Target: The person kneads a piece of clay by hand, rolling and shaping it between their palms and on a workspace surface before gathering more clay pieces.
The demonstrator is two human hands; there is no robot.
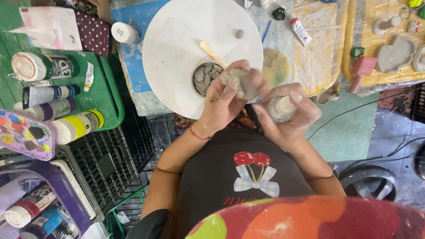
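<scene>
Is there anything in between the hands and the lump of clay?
No. The left hand holds the grey clay lump directly, fingers on it. The right hand, beside it, grips a small clear bottle. Nothing visible sits between the hands and the clay.

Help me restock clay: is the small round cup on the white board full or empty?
Roughly full: the cup on the round white board holds grey clay pieces up near its rim. How deep they go cannot be told.
</scene>
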